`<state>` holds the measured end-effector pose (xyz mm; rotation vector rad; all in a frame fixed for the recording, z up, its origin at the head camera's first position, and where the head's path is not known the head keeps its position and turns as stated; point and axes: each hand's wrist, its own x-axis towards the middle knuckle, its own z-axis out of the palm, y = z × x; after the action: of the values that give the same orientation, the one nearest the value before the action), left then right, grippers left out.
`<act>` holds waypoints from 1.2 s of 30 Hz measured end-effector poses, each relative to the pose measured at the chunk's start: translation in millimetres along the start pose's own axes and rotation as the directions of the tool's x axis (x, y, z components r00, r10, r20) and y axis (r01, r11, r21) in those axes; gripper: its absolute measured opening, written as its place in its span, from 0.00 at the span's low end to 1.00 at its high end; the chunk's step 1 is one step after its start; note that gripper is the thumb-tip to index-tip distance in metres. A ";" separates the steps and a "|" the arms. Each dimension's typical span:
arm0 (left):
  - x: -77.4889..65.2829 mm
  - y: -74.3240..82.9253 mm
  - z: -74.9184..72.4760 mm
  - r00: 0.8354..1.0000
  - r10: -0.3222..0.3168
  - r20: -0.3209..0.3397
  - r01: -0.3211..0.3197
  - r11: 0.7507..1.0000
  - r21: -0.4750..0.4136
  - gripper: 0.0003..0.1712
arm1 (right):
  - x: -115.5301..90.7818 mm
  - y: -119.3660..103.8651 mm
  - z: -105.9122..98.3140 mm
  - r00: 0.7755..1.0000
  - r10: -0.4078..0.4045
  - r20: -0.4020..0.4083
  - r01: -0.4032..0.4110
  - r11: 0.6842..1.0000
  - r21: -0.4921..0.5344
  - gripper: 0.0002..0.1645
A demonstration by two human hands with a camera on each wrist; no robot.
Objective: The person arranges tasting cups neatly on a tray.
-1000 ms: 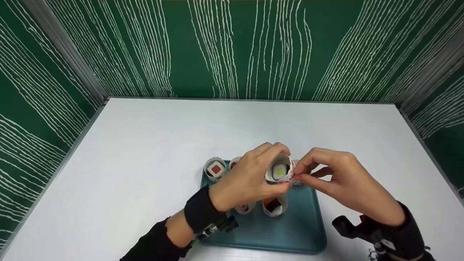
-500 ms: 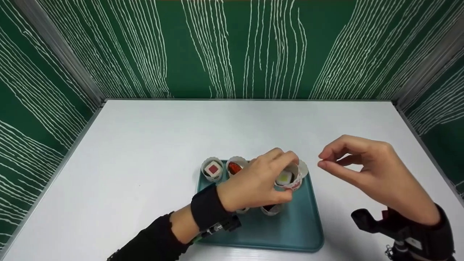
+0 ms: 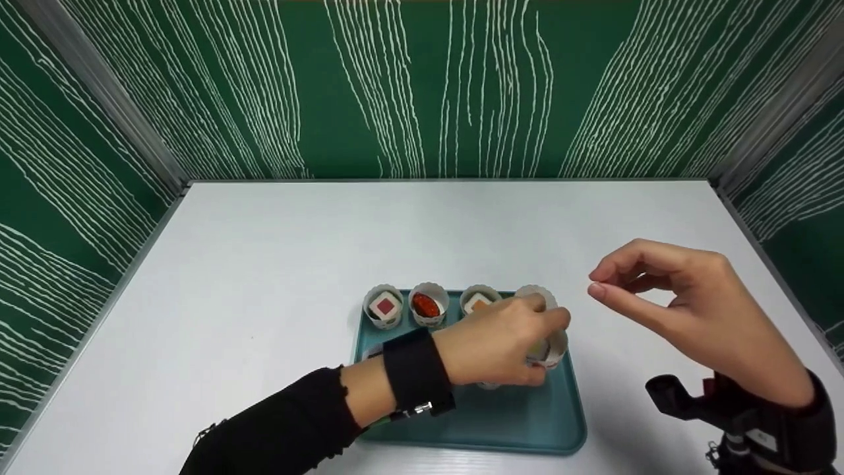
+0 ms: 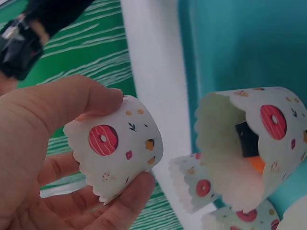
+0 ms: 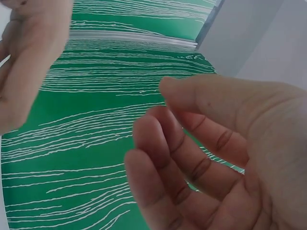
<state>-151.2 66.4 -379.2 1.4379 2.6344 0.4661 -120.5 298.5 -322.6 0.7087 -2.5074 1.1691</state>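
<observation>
My left hand (image 3: 498, 343) grips a white paper baking cup (image 4: 125, 143) printed with pink doughnuts, thumb on one side and fingers on the other. In the head view this cup is over the right part of the teal tray (image 3: 501, 432), partly hidden by the hand. A pale block with a yellow-green centre (image 3: 539, 349) shows inside it. Off to the right of the tray, my right hand (image 3: 692, 297) hovers with fingers loosely curved, thumb tip near the index fingertip, holding nothing.
Along the tray's back edge stand a cup with a red-centred white block (image 3: 384, 306), one with a shiny red-orange piece (image 3: 426, 305), one with an orange-centred block (image 3: 478, 302) and another cup (image 3: 535, 290). Close by is a cup (image 4: 288, 148) with a black-and-orange piece.
My right hand has let go of the held cup's rim and moved right, away from it. My left hand has carried the cup to the right and nearer the front of the tray.
</observation>
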 end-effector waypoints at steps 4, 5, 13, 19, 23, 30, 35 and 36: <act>8.2 1.9 6.0 0.998 0.010 0.059 -0.012 1.000 0.025 0.29 | -0.1 0.4 0.5 1.000 -0.007 0.008 0.007 1.000 -0.007 0.16; 10.3 2.6 7.4 0.997 0.010 0.077 -0.013 0.999 0.039 0.29 | -0.3 0.6 0.7 1.000 -0.009 0.010 0.009 1.000 -0.009 0.16; 27.0 8.4 18.0 0.976 -0.050 0.212 0.019 0.989 0.146 0.28 | 2.7 2.0 5.0 0.999 -0.042 0.034 0.043 0.999 -0.012 0.17; 34.3 10.4 26.1 0.968 -0.047 0.248 -0.001 0.982 0.191 0.26 | 3.9 1.9 7.5 0.998 -0.033 0.049 0.034 0.999 -0.024 0.17; 36.2 10.9 32.3 0.969 -0.026 0.246 -0.029 0.976 0.216 0.25 | 3.3 2.3 9.0 0.998 -0.030 0.054 0.031 0.999 -0.029 0.17; 36.5 10.6 39.4 0.976 0.024 0.218 -0.077 0.968 0.238 0.23 | 1.3 3.8 11.1 0.998 -0.047 0.048 0.048 0.999 -0.022 0.16; 34.9 9.3 39.7 0.981 0.046 0.187 -0.093 0.963 0.253 0.21 | 3.3 3.8 13.9 0.996 -0.060 0.059 0.061 0.998 -0.017 0.16; 34.5 9.2 39.2 0.981 0.042 0.188 -0.090 0.963 0.253 0.22 | 3.5 3.8 14.4 0.997 -0.057 0.060 0.058 0.998 -0.017 0.16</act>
<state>-153.5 108.3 -411.6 1.5595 2.5812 -0.0102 -126.1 288.4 -332.6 0.8164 -2.5255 1.1188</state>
